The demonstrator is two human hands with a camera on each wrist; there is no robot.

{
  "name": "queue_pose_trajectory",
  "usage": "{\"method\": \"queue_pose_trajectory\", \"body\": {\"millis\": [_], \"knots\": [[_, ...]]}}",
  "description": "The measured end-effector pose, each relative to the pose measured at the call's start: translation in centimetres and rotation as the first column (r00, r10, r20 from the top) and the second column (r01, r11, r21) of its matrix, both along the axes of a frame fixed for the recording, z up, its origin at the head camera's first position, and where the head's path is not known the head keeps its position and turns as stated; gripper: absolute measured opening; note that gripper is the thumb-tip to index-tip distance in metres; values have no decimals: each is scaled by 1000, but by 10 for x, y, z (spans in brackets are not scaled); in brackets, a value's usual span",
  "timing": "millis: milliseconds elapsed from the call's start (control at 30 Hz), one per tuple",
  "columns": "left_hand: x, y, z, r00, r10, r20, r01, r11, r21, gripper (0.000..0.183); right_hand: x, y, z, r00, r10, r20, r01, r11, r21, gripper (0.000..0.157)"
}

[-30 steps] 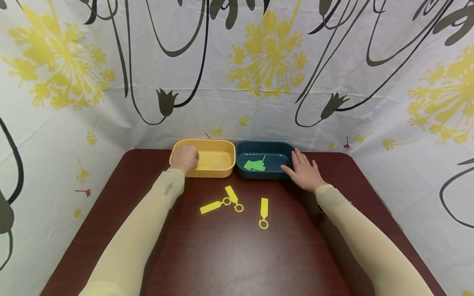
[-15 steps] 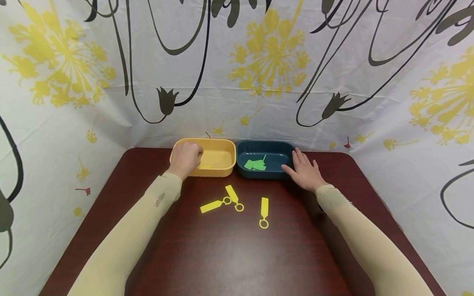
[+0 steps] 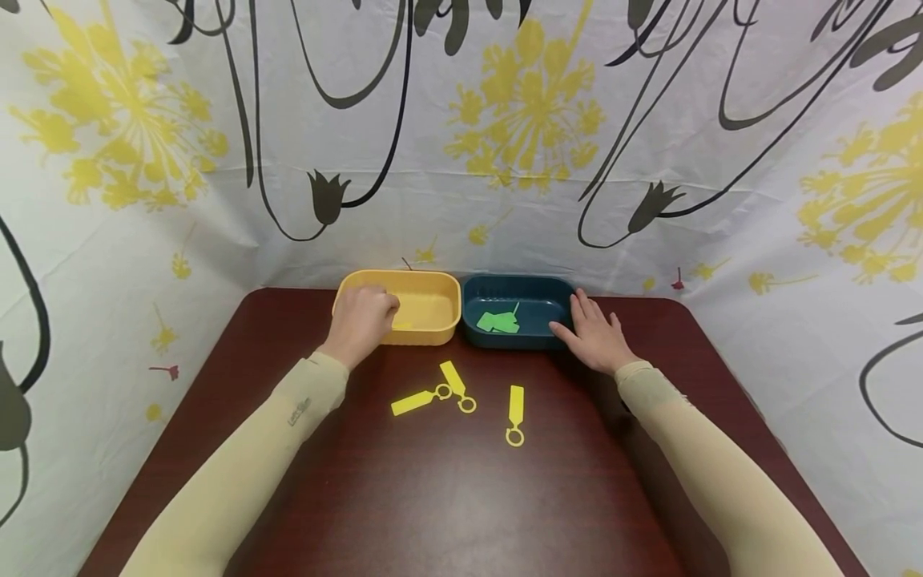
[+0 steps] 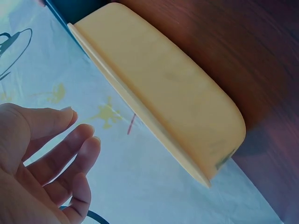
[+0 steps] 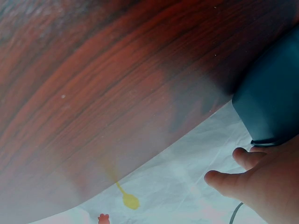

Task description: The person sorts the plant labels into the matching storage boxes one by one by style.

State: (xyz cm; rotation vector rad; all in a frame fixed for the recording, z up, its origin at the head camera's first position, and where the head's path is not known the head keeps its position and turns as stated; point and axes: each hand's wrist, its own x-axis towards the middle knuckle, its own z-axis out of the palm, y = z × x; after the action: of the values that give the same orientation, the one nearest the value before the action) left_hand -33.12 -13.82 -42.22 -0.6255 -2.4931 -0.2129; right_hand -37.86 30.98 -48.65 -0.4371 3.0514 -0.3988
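Note:
My left hand [image 3: 363,316] is over the left end of the yellow bin [image 3: 433,338]. In the left wrist view that hand [image 4: 51,154] has loosely bent fingers, thumb close to the index finger, and nothing shows between them. A bit of yellow [image 3: 402,326] lies in the yellow bin, partly hidden by its front wall. My right hand [image 3: 594,336] rests with spread fingers at the right end of the dark blue bin [image 3: 530,341]. Several flat green tags [image 3: 497,322] lie inside the blue bin.
Three yellow ring tags lie on the dark red table [image 3: 418,497]: a left tag [image 3: 413,402], a middle tag [image 3: 452,377] whose ring is near the first one's, and a right tag [image 3: 515,405]. A flower-patterned curtain [image 3: 433,216] stands behind the bins.
My left hand has drawn slightly right and back toward me over the yellow bin, its forearm swinging left. My right hand and the tags on the table have stayed put.

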Motion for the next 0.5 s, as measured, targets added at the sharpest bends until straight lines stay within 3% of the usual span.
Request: {"method": "queue_pose_trajectory", "body": {"millis": [267,500], "knots": [[17,2,0,999,-45,-27,47,997,62,21,1,-1,1,1000,-1,2,1,1000,1,100],[33,7,-3,997,-73,24,71,995,68,12,1,-1,1,1000,-6,-4,6,1000,3,100]]}}
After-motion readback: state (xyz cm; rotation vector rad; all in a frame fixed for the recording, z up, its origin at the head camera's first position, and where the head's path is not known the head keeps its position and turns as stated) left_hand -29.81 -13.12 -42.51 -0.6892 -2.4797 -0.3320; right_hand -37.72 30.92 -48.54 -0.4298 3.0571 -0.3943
